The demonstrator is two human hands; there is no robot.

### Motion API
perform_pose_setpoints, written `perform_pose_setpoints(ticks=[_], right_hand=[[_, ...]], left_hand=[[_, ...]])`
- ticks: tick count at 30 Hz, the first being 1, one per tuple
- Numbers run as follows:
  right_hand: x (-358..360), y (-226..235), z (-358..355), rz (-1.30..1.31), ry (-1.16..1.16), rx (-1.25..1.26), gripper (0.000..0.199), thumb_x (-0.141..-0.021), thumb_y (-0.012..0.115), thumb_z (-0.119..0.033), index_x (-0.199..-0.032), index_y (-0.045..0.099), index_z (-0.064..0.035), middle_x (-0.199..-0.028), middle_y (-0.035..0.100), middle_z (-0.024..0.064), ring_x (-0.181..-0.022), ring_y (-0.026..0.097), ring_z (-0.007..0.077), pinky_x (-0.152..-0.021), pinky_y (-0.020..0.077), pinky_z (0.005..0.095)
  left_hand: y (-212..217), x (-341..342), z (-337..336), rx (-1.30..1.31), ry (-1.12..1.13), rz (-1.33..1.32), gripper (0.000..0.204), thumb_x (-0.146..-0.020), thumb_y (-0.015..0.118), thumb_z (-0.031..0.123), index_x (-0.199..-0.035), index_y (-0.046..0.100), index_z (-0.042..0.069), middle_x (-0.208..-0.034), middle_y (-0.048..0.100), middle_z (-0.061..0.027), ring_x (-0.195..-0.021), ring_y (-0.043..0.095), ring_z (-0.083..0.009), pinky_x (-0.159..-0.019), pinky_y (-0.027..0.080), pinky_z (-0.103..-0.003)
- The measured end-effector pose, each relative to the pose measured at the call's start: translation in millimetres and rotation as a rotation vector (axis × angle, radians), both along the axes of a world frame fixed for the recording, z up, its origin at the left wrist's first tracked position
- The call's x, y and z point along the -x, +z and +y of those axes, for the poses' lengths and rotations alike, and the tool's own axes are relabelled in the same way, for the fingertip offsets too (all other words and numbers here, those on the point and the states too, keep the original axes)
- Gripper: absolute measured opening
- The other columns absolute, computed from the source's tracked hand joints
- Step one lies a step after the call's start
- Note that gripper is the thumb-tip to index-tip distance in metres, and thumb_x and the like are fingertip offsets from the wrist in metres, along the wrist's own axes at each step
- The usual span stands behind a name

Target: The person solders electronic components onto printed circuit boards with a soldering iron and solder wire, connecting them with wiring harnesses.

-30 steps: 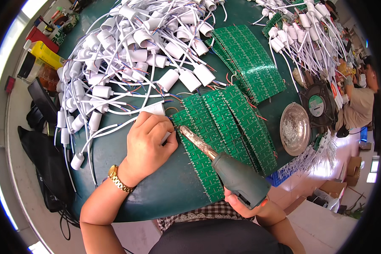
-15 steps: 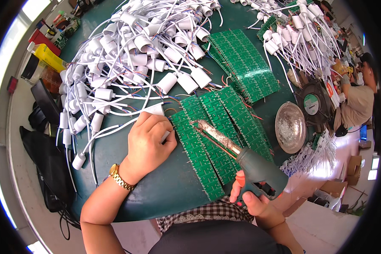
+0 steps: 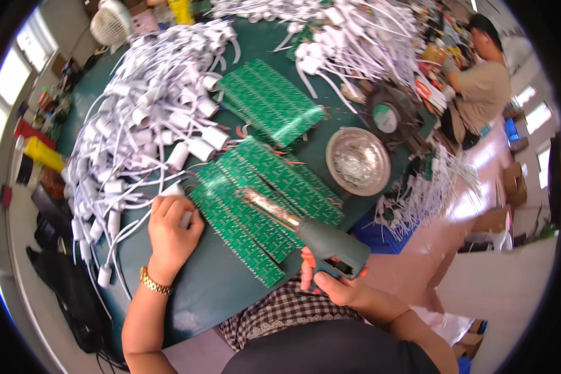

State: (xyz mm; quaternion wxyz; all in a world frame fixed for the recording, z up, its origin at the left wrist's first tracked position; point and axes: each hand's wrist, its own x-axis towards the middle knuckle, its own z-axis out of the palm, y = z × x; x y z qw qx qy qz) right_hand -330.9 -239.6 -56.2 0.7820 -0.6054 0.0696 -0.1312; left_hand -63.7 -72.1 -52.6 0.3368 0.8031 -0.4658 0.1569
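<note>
My right hand (image 3: 330,285) grips the dark green soldering gun (image 3: 336,244), a finger at its orange trigger. Its metal barrel slants up and left over several green circuit boards (image 3: 255,234) that lie side by side before me. Whether the tip touches a board I cannot tell. Closed beside the boards' left edge is my left hand (image 3: 173,234), with a gold watch at the wrist. A white lamp socket (image 3: 171,189) shows past its knuckles, and a white piece shows between thumb and finger; most of what it holds is hidden.
White lamp sockets with cables (image 3: 137,118) heap up at the left. Farther back lies a stack of green boards (image 3: 271,103). A metal bowl (image 3: 358,162) and a black fan (image 3: 386,118) stand at right. Another person (image 3: 483,81) sits at the far right.
The view has turned and shifted, so boards, bowl and both hands sit farther left in the picture. Both hands keep their grips and much the same place by the boards.
</note>
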Motion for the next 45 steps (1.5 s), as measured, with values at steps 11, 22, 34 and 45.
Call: perform_pose_setpoints(ticks=[11,22,34,45], right_hand=[[3,-2,13,-0.5,-0.29,0.211,0.022,-0.087,0.065,0.004,-0.107,0.055,-0.0018,-0.093,0.053,0.0015,-0.08,0.049,0.0094,-0.068,0.041,0.0254],[18,-24,24,-0.53,-0.39,0.304,0.048,-0.083,0.07,0.009,-0.12,0.04,-0.0027,-0.097,0.058,0.0045,-0.08,0.057,0.0103,-0.067,0.0432,0.0242],[13,-25,23,-0.431,-0.298,-0.044,0.019,-0.087,0.068,-0.002,-0.099,0.053,-0.0042,-0.08,0.05,-0.002,-0.069,0.045,0.0076,-0.06,0.0381,0.0267],[-10,-6,14,-0.179,-0.04,-0.225,0.026,-0.095,0.06,-0.007,-0.118,0.052,-0.0013,-0.088,0.06,0.0036,-0.072,0.06,0.0096,-0.058,0.0467,0.0236]], left_hand=[[34,-46,5,-0.149,-0.088,0.048,0.011,-0.082,0.053,-0.007,-0.091,0.058,-0.004,-0.097,0.061,-0.0182,-0.092,0.059,-0.0375,-0.084,0.046,-0.042],[27,-113,-68,-0.661,-0.254,-0.144,0.042,-0.075,0.065,-0.002,-0.116,0.06,0.009,-0.115,0.062,-0.0132,-0.115,0.053,-0.033,-0.102,0.03,-0.054],[119,-87,38,0.616,0.0,-0.036,0.033,-0.097,0.057,0.007,-0.128,0.052,-0.003,-0.115,0.063,-0.0221,-0.098,0.063,-0.0284,-0.09,0.05,-0.038],[47,60,31,-0.289,-0.101,0.144,0.009,-0.085,0.062,-0.004,-0.094,0.061,-0.001,-0.083,0.06,-0.0157,-0.069,0.058,-0.0317,-0.063,0.046,-0.037]])
